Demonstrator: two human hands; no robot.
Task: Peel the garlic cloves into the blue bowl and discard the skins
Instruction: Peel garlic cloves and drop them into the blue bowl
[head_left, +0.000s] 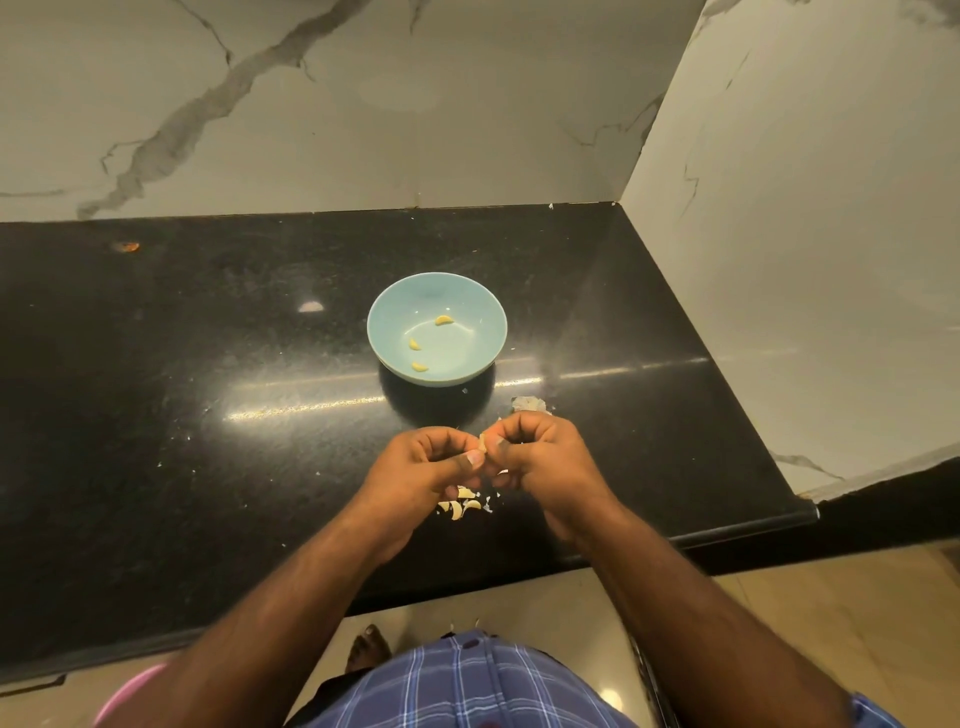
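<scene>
Left hand (426, 462) and right hand (540, 457), fingers curled, together pinch one garlic clove (483, 442) above the black tabletop (208, 364), just in front of the blue bowl (437, 329) holding three peeled cloves (443, 320) (loose skins (460, 504) lie beneath the hands).

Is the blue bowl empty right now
No, three peeled garlic cloves lie apart inside the blue bowl on the black counter.
</scene>
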